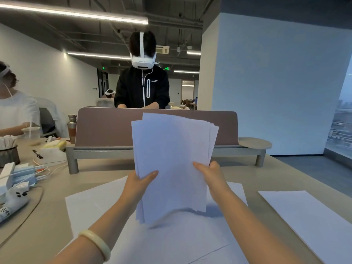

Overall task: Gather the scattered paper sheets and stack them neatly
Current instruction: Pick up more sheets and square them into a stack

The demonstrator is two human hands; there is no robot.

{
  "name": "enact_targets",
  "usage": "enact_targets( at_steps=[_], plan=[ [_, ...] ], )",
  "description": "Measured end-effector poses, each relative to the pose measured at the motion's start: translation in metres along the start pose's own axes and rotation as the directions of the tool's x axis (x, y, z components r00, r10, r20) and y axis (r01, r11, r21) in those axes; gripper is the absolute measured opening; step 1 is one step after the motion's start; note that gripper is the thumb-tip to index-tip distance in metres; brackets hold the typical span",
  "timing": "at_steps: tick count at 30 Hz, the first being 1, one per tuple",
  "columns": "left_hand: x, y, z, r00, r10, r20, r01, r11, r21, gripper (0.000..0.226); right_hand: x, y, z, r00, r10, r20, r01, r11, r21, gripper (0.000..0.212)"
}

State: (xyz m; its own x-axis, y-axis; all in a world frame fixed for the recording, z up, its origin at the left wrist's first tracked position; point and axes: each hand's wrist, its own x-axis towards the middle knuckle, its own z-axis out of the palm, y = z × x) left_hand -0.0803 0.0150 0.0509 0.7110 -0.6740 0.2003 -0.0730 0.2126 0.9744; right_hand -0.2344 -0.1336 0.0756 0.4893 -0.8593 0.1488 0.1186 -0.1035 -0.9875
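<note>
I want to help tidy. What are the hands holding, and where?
A bundle of paper sheets, held upright: left hand pinches its left edge, right hand its right edge, in the lower half.

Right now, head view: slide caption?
Uneven paper stack held upright by left hand and right hand over loose sheets on the desk.

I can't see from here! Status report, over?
Left hand and right hand grip upright white paper bundle, edges uneven. Loose white sheets lie on beige table. Nothing blocking.
</note>
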Motion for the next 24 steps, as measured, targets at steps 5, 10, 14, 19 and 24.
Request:
enact_targets(
  at_steps=[5,10,14,19,24],
  plan=[
    [0.002,0.001,-0.012,0.998,0.044,0.046,-0.045,0.999,0.025,0.050,-0.002,0.008,-0.002,1.000,0.015,0.001,-0.015,1.000,0.000,0.046],
    [-0.003,-0.020,-0.016,0.996,0.034,-0.086,-0.032,0.999,0.021,0.034,-0.014,0.022,0.007,0.996,-0.036,-0.082,0.042,0.996,0.080,0.039],
    [0.001,-0.012,-0.009,0.998,0.047,-0.043,-0.046,0.998,0.044,0.023,-0.014,0.012,0.011,0.988,-0.040,-0.152,0.054,0.994,0.092,0.027],
    [0.008,-0.002,-0.012,0.999,0.049,-0.001,-0.049,0.998,0.046,0.037,-0.010,0.008,0.004,0.983,-0.080,-0.163,0.088,0.995,0.043,0.029],
    [0.004,-0.024,-0.015,0.998,0.021,-0.054,-0.019,0.999,0.040,0.039,-0.012,0.031,0.007,0.985,-0.127,-0.121,0.124,0.992,-0.030,0.033]
  ],
)
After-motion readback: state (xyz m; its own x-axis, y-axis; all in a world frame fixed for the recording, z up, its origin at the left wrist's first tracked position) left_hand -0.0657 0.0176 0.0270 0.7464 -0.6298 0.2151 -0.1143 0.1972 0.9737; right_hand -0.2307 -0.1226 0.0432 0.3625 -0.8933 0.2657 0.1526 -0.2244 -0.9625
